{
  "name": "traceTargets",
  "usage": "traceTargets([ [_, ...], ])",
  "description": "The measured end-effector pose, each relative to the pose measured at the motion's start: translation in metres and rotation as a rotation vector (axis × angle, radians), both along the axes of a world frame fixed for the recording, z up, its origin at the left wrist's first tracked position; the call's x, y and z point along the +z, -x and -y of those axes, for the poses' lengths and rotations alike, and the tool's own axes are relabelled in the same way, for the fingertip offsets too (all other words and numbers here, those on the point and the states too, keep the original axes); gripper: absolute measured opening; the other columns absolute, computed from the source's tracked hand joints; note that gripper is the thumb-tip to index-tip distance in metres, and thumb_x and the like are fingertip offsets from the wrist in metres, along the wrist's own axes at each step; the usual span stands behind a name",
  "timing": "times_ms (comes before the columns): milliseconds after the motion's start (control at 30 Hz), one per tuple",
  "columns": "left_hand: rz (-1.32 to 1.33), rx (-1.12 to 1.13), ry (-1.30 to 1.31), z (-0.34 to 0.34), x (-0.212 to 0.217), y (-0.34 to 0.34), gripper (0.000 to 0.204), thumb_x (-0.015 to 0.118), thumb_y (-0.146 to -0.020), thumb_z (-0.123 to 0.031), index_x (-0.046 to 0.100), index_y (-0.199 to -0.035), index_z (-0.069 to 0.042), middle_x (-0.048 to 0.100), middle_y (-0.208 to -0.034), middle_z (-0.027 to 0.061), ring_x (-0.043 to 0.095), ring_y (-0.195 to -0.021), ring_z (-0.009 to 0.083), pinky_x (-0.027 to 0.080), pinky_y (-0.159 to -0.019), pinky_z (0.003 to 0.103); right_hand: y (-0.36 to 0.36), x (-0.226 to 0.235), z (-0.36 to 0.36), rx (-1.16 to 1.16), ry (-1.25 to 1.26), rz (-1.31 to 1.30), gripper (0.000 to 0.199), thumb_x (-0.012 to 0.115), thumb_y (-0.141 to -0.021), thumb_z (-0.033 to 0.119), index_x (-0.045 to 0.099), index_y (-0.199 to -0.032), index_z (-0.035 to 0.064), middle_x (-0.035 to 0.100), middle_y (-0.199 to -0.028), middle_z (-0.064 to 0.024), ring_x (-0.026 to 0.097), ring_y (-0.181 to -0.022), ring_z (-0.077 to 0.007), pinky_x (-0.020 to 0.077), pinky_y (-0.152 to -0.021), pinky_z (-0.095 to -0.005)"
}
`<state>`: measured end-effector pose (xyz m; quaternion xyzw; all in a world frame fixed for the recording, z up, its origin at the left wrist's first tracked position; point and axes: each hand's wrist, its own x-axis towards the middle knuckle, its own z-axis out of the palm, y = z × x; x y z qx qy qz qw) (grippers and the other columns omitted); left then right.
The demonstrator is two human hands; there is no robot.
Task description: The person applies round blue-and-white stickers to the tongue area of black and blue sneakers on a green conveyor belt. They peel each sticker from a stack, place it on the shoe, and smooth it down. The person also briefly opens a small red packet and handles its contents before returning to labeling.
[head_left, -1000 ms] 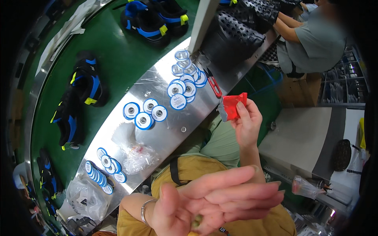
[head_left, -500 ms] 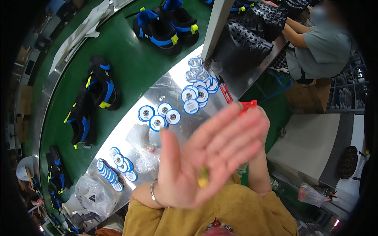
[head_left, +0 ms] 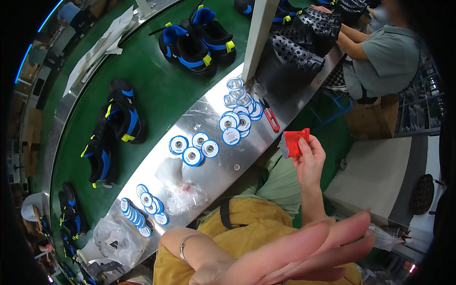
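Observation:
My right hand [head_left: 312,164] pinches a small red foil packet [head_left: 295,142] between thumb and fingers, in front of the table edge. One side of the packet shows silver. Very near the camera, my left hand [head_left: 289,254] reaches across the lower part of the view with its fingers stretched out, and a thin bracelet [head_left: 185,244] circles its wrist. Its palm is mostly turned from view, so whether anything lies in it is hidden. Closest to the packet on the metal table [head_left: 223,173] are red-handled snips [head_left: 271,119] and a pile of round blue-rimmed tags [head_left: 231,136].
Black-and-blue shoes [head_left: 190,52] with yellow tabs stand on the green belt [head_left: 156,102]. More round tags [head_left: 192,156], clear plastic wrap [head_left: 185,194] and a plastic bag [head_left: 116,240] lie along the metal table. A white post [head_left: 259,38] rises near a co-worker [head_left: 387,59] at the right.
My left hand has swung down and right toward the camera. The small yellow-green thing in its palm is out of sight. The red packet, mostly covered before, now shows in my right hand.

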<state>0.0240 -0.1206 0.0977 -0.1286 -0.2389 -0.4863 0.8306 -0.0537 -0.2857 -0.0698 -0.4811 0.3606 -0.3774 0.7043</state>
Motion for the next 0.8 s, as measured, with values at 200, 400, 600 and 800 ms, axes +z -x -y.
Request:
traceTargets([
  [200,-0.102,-0.008,-0.396,0.015,-0.027,-0.049,0.095,0.020,-0.088,-0.078,-0.002,-0.155,-0.014,0.000,-0.159,0.0237,0.007,-0.147,0.0386,0.018,-0.117,0.051,0.001,-0.007,0.005,0.037,0.032,0.077,0.014,0.058,-0.096,0.013,0.060,-0.103,0.0013,0.062,-0.080,-0.0032,0.050,-0.055,-0.0060,0.0375,-0.045,-0.0204],
  [400,0.393,0.170,-0.697,0.052,-0.084,-0.069,0.066,0.029,-0.102,-0.052,0.042,-0.141,0.000,0.044,-0.144,0.0196,0.041,-0.135,0.0296,0.032,-0.111,0.043,0.017,0.016,0.009,0.015,-0.070,0.159,0.018,0.056,-0.097,0.018,0.058,-0.110,0.0060,0.066,-0.091,-0.0034,0.058,-0.064,-0.0061,0.0408,-0.046,-0.0190],
  [600,1.007,0.275,-0.917,0.080,-0.121,-0.018,0.055,0.073,-0.084,-0.005,0.051,-0.134,0.000,0.057,-0.125,0.0077,0.054,-0.104,0.0148,0.048,-0.081,0.025,0.045,0.040,0.000,0.012,-0.062,0.357,0.020,0.055,-0.095,0.010,0.054,-0.114,0.0039,0.065,-0.103,-0.0087,0.066,-0.082,-0.0159,0.0521,-0.063,-0.0248],
  [800,1.172,0.323,-0.898,0.093,-0.124,0.011,0.009,0.062,-0.092,-0.003,0.063,-0.099,0.002,0.065,-0.089,0.0048,0.058,-0.077,0.0085,0.046,-0.067,0.020,0.095,0.030,-0.003,0.129,0.176,0.145,0.023,0.064,-0.091,0.008,0.057,-0.111,0.0013,0.061,-0.103,-0.0047,0.058,-0.098,-0.0109,0.0490,-0.083,-0.0270],
])
